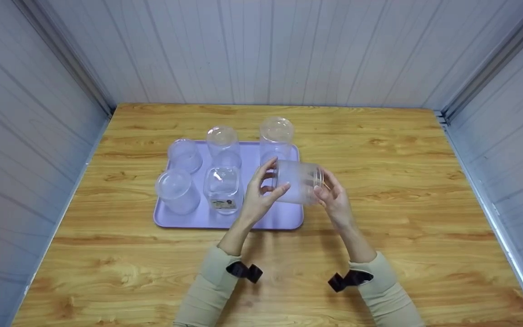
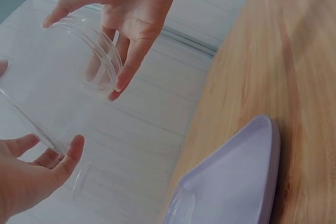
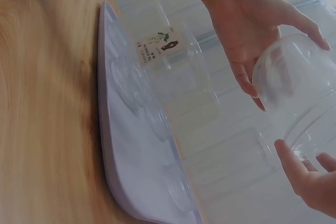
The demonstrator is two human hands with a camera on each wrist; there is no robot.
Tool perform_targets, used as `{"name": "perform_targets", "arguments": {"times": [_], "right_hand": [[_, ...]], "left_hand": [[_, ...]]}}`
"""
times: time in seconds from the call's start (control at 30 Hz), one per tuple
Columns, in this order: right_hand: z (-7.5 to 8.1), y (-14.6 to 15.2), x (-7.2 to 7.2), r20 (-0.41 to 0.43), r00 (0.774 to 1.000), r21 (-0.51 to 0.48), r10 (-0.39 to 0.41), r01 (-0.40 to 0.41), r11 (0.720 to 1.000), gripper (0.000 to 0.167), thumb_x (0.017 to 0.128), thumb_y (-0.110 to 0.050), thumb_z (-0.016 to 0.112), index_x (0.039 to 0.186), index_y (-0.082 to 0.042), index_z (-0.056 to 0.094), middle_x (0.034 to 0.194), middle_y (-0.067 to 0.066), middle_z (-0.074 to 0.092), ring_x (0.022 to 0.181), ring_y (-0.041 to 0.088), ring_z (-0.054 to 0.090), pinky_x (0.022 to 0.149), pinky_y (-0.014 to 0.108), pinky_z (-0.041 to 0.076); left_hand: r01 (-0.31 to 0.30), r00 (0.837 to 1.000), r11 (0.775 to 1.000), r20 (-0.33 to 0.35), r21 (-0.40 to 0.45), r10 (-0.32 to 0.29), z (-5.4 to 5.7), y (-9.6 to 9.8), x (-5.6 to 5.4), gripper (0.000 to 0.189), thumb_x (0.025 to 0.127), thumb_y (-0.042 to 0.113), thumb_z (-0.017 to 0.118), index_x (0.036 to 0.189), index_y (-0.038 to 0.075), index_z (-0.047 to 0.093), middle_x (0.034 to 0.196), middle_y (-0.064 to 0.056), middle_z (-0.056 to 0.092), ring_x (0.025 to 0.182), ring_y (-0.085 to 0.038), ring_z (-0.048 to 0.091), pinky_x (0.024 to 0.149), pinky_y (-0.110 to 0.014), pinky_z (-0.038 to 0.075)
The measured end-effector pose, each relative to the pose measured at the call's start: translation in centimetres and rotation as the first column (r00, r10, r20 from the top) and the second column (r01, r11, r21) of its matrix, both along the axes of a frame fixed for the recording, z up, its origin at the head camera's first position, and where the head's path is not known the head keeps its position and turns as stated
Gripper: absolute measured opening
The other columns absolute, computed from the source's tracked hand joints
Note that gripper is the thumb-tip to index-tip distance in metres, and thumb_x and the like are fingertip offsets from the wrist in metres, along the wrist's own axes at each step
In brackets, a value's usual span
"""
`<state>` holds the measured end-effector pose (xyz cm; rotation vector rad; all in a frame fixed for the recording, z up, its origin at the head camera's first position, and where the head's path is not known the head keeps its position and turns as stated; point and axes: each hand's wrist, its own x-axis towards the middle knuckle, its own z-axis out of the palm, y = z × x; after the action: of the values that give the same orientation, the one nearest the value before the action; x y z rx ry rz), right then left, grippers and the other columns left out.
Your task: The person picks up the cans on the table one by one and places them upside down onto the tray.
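Observation:
A clear plastic jar (image 1: pixel 297 181) lies sideways in the air above the right end of the purple tray (image 1: pixel 184 221). The left hand (image 1: pixel 260 193) grips its base end, thumb toward the camera and fingers behind. At the threaded mouth end, the right hand (image 1: pixel 335 200) holds the rim between thumb and fingers. In the left wrist view the ridged mouth of the jar (image 2: pixel 89 51) shows beside the right hand (image 2: pixel 134 17). The right wrist view shows the rounded base of the jar (image 3: pixel 283 72) against the left hand (image 3: pixel 247 24).
Several clear jars stand on the tray, among them a squarish labelled jar (image 1: pixel 223 188), a short round jar (image 1: pixel 178 190) and a tall jar (image 1: pixel 276 136) at the back right. Wooden table (image 1: pixel 402 204) surrounds the tray. Pale panel walls (image 1: pixel 266 50) enclose the back and sides.

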<state>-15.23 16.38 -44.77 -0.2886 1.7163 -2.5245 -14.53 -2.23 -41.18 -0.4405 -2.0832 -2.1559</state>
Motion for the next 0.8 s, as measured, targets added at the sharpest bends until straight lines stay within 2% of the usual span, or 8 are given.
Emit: {"name": "perform_targets", "arguments": {"times": [0.23,0.4,0.43,0.57,0.63,0.67,0.73,0.8], "right_hand": [[-0.3,0.2,0.0,-0.006,0.999,-0.024,0.041,-0.041,0.999,0.063,0.083,-0.013,0.058,0.133,0.007,0.025,0.124,0.017,0.043,0.108,0.028,0.049,0.087,0.039,0.043],[-0.7,0.5,-0.2,-0.062,0.997,0.022,0.05,-0.049,0.999,0.07,0.081,-0.025,0.062,0.134,0.005,0.027,0.127,0.021,0.039,0.111,0.031,0.046,0.088,0.04,0.041],[-1.7,0.8,-0.8,-0.091,0.993,-0.008,0.069,-0.07,0.998,0.07,0.08,-0.027,0.064,0.134,0.002,0.03,0.127,0.019,0.041,0.11,0.03,0.047,0.087,0.038,0.042],[-1.7,1.0,-0.9,-0.136,0.989,0.006,0.053,-0.053,0.999,0.06,0.082,-0.024,0.062,0.131,0.0,0.037,0.125,0.014,0.043,0.108,0.023,0.048,0.083,0.031,0.044],[-1.6,1.1,-1.0,-0.13,0.991,0.03,0.035,-0.032,0.999,0.058,0.083,-0.021,0.061,0.13,0.003,0.037,0.124,0.015,0.043,0.108,0.023,0.047,0.082,0.031,0.045],[-0.9,0.9,-0.6,-0.106,0.994,0.077,0.003,0.005,0.997,0.057,0.084,-0.019,0.059,0.13,0.006,0.036,0.125,0.018,0.041,0.11,0.027,0.045,0.084,0.034,0.044],[-4.2,2.0,-2.3,-0.134,0.991,0.087,0.002,0.01,0.996,0.054,0.085,-0.018,0.058,0.13,0.005,0.037,0.125,0.02,0.04,0.111,0.029,0.043,0.084,0.036,0.044],[-7.7,3.1,-4.0,-0.145,0.989,0.093,-0.007,0.021,0.995,0.049,0.087,-0.016,0.056,0.13,0.001,0.039,0.127,0.02,0.041,0.114,0.031,0.042,0.085,0.039,0.044]], "left_hand": [[-0.01,1.0,1.0,-0.007,-0.009,0.01,0.0,-0.1,0.0,0.059,0.075,0.0,0.063,0.128,-0.007,0.038,0.116,-0.021,0.043,0.1,-0.027,0.046,0.071,-0.031,0.046],[-0.008,0.999,1.0,-0.031,-0.025,0.007,0.2,-0.3,-0.1,0.061,0.075,0.002,0.065,0.128,-0.008,0.038,0.117,-0.023,0.042,0.102,-0.034,0.045,0.072,-0.037,0.047],[-0.007,1.0,0.999,-0.029,-0.032,0.007,0.2,-0.4,-0.1,0.061,0.074,0.003,0.065,0.128,-0.007,0.038,0.117,-0.023,0.042,0.102,-0.036,0.044,0.072,-0.038,0.046],[-0.019,1.0,0.997,-0.021,-0.07,0.018,0.5,-0.6,0.0,0.062,0.074,0.005,0.066,0.129,-0.006,0.038,0.118,-0.022,0.042,0.103,-0.038,0.042,0.074,-0.044,0.045],[-0.034,0.999,0.995,-0.023,-0.091,0.032,0.6,-0.7,0.0,0.062,0.074,0.006,0.066,0.128,-0.006,0.039,0.118,-0.022,0.043,0.102,-0.038,0.042,0.074,-0.046,0.044],[-0.043,0.999,0.994,-0.027,-0.104,0.04,0.7,-0.7,0.0,0.063,0.074,0.006,0.067,0.128,-0.006,0.039,0.118,-0.022,0.043,0.102,-0.038,0.042,0.075,-0.047,0.044],[-0.059,0.998,0.989,-0.033,-0.133,0.056,0.9,-0.7,0.0,0.063,0.073,0.007,0.068,0.128,-0.006,0.039,0.119,-0.022,0.044,0.102,-0.038,0.042,0.076,-0.048,0.043],[-0.082,0.996,0.981,-0.044,-0.179,0.075,0.0,-0.8,-0.4,0.066,0.073,0.013,0.07,0.129,-0.002,0.04,0.12,-0.019,0.044,0.102,-0.034,0.043,0.076,-0.046,0.044]]}}
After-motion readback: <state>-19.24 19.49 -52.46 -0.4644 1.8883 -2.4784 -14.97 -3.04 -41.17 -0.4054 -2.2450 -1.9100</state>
